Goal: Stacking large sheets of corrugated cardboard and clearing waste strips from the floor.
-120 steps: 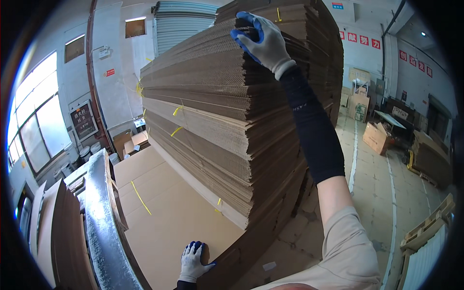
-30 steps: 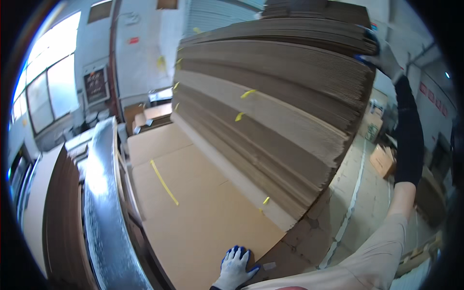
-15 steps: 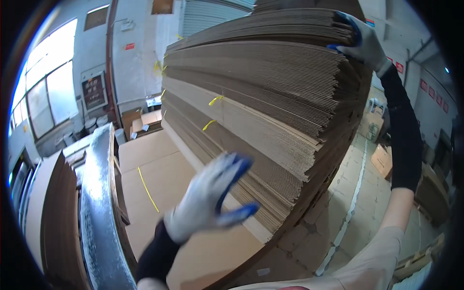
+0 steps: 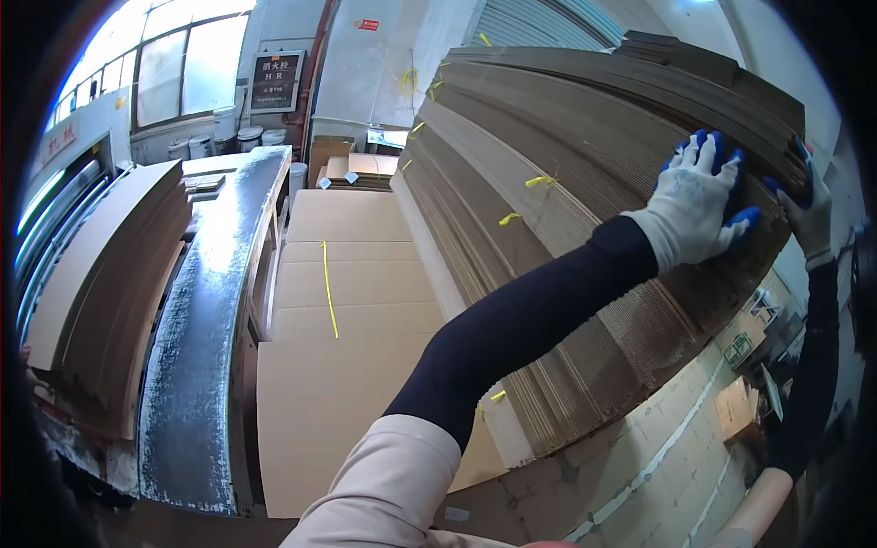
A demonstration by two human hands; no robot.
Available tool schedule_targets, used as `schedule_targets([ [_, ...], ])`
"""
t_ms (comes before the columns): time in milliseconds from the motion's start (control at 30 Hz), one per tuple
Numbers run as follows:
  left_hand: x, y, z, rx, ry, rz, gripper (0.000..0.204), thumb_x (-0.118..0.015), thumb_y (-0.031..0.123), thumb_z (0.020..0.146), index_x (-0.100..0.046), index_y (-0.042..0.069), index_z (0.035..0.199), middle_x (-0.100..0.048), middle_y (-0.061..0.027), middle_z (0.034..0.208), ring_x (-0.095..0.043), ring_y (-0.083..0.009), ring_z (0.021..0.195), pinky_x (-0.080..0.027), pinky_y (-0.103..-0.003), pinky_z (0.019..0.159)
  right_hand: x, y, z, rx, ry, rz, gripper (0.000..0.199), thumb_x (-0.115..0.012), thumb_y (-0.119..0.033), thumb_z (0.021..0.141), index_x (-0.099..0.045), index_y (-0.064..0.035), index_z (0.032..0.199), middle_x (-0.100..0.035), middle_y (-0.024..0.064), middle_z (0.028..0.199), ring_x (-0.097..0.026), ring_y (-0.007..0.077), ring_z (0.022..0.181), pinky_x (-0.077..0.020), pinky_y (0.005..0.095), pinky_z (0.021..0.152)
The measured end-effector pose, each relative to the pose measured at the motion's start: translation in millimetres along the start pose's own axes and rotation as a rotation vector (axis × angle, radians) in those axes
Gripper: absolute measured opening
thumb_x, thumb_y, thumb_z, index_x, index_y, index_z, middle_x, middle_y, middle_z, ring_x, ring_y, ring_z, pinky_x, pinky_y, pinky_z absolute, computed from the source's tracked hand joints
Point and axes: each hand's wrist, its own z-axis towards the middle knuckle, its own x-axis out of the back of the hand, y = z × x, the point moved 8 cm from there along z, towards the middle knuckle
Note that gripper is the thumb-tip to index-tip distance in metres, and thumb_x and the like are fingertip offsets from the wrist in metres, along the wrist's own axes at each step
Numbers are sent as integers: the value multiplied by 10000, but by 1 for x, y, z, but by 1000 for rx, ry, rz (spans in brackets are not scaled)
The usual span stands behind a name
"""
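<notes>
A tall stack of brown corrugated cardboard sheets [image 4: 585, 173] leans up on the right, its layered edges facing me. My left hand [image 4: 699, 196], in a white glove with blue fingertips, is open and lies against those edges with fingers spread. At the stack's right corner, my right hand [image 4: 808, 210], gloved alike, has its thumb and fingers around the ends of the upper sheets. Part of that hand is turned away from view. Yellow ties [image 4: 539, 181] stick out between the layers.
Flat cardboard [image 4: 356, 292] with a yellow strap lies left of the stack. Beyond it runs a long worn metal-topped table [image 4: 196, 347], with another cardboard pile [image 4: 119, 274] at far left. On the floor at right stands an open carton [image 4: 735, 411].
My left hand has moved up and right from in front of the lower layers onto the stack's edges. My right hand stays at the upper corner. The view has turned left.
</notes>
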Motion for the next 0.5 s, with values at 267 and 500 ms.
schedule_targets([
  [267, 4, -11, 10, 26, -57, -30, 864, -533, 586, 894, -353, -30, 1471, -328, -328, 1494, -259, -443, 1438, -127, -498, 1208, -1, 31, 2, -63, -72, -26, 689, -743, -122, 820, -429, 23, 1415, -542, 176, 1367, -535, 259, 1264, -433, 357, 1059],
  [500, -11, -9, 47, 46, -115, -189, 1068, -540, 719, 820, -271, -63, 1496, -189, -334, 1552, -102, -449, 1480, -87, -508, 1211, 15, 88, 12, -342, -112, 44, 654, -746, -138, 839, -446, 24, 1397, -596, 167, 1272, -609, 245, 1121, -489, 340, 965],
])
